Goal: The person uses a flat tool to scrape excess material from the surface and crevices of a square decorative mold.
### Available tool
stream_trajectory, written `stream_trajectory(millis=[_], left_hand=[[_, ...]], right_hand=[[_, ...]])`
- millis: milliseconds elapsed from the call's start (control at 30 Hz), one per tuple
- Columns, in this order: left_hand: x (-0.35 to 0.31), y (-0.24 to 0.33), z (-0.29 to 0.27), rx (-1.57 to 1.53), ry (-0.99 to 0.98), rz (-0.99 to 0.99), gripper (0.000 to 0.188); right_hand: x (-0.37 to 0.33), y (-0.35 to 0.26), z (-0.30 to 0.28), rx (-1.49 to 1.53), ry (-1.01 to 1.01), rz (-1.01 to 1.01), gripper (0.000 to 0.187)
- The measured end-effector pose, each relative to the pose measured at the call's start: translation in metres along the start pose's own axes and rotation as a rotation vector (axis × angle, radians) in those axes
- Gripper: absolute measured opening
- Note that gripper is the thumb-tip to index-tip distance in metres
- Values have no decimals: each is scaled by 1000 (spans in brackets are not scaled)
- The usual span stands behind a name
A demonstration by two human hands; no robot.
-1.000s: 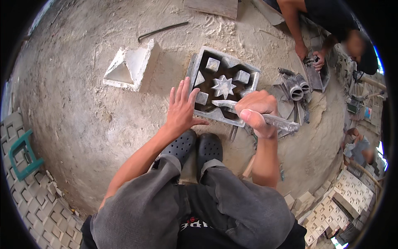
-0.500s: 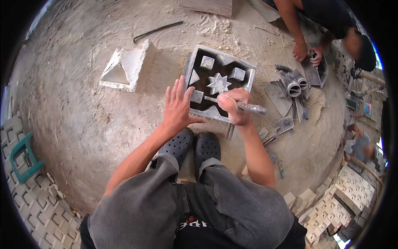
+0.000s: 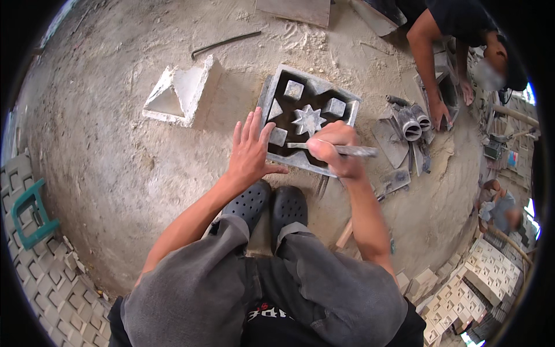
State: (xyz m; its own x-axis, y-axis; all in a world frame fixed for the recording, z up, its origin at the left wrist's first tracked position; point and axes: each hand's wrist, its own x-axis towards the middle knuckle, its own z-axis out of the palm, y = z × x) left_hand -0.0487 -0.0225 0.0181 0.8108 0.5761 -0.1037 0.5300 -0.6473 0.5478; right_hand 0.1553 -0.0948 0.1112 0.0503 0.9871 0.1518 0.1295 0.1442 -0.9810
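Observation:
A square grey mould (image 3: 315, 163) lies on the ground in front of my feet. Inside its dark cavity stand raised blocks and a central star-shaped block (image 3: 309, 120). My left hand (image 3: 250, 149) rests with fingers spread at the mould's left near corner, fingertips on its edge. In my right hand (image 3: 337, 148), above the near right part of the mould, is a slim brush-like tool (image 3: 359, 151) with a grey, crusted handle. Its narrow pale tip reaches into the cavity by the near wall; motion blur hides its exact kind.
To the left sits a white block (image 3: 186, 95) with a pyramid-shaped hollow; beyond it lies a bent metal bar (image 3: 225, 44). Pipe pieces (image 3: 411, 124) and flat plates are on the right. Another person's hand (image 3: 439, 113) works at the far right. A green plastic stool (image 3: 33, 214) lies far left.
My right hand has shifted slightly right and nearer, drawing the tool's tip along the near side of the cavity. My left hand stays put. The other person's hands have moved apart.

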Motion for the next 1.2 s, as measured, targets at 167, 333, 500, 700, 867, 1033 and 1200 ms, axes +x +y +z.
stream_trajectory(millis=[167,333,500,700,867,1033,1200], left_hand=[[-3,-8,1,6,22,-4,111],[3,1,1,-9,25,2,111],[3,-2,3,-10,14,-2,111],[3,-1,0,-11,41,4,111],[2,-4,4,9,16,2,112],[3,-1,3,10,10,-7,112],[2,-3,4,12,-4,-9,111]], right_hand=[[2,-42,1,84,14,-57,34],[-7,8,12,-53,46,4,36],[-12,-21,9,48,233,-28,34],[-17,34,19,-49,267,-47,35],[2,-26,19,247,537,4,43],[-7,-3,48,182,729,-48,41],[1,24,57,55,685,17,41]])
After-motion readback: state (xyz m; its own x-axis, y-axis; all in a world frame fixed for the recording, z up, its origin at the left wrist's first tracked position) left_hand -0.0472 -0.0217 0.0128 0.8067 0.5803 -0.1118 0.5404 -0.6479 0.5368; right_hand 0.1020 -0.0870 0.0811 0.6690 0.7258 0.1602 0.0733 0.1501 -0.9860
